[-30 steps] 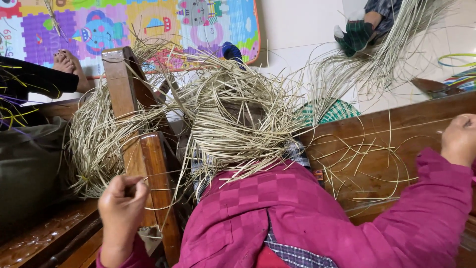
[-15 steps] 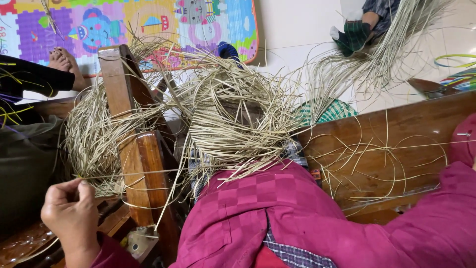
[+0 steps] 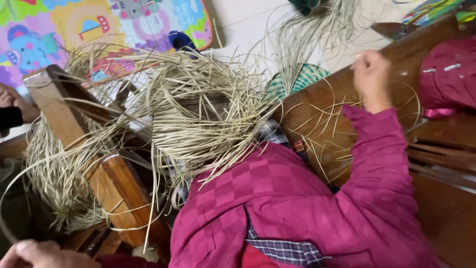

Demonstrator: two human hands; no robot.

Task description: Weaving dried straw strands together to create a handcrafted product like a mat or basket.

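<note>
— What is in hand?
— A tangled heap of pale straw strands (image 3: 198, 114), loose and splayed, draped over a wooden frame (image 3: 114, 178), between both hands' fingers; thin strands curl just below the right fingers.

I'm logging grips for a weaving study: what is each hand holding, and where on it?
Right hand: closed fist above loose straw strands; any pinched strand is too thin to tell. Left hand: mostly cut off; cannot tell.

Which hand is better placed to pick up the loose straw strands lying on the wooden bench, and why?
Probably the right hand: it is raised directly over the loose strands on the wooden bench. The left hand sits at the bottom edge, far across the straw bundle.
</note>
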